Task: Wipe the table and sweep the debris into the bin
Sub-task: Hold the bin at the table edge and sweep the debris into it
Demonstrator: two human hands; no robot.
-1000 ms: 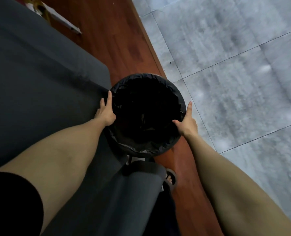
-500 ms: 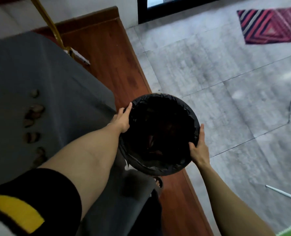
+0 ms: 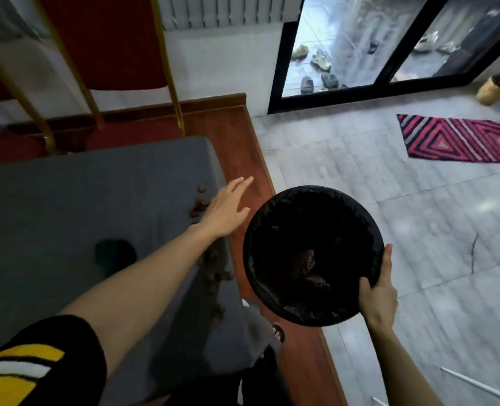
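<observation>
Debris (image 3: 199,205) lies on the table (image 3: 67,215) just beside the flat, unclenched left hand (image 3: 226,209), on its far side from the bin (image 3: 310,256), whose rim the right hand (image 3: 379,297) grasps beyond the table's edge.

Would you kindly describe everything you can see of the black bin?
The bin is round, lined with a crinkled black plastic bag folded over its rim. It is tilted, its mouth facing the camera, beside the edge of the grey table, over the wooden strip and tiled floor. The right hand grips its near right rim, thumb inside, fingers outside. The left hand does not touch it. Inside, brownish debris lies at the bottom; what it is cannot be told.
</observation>
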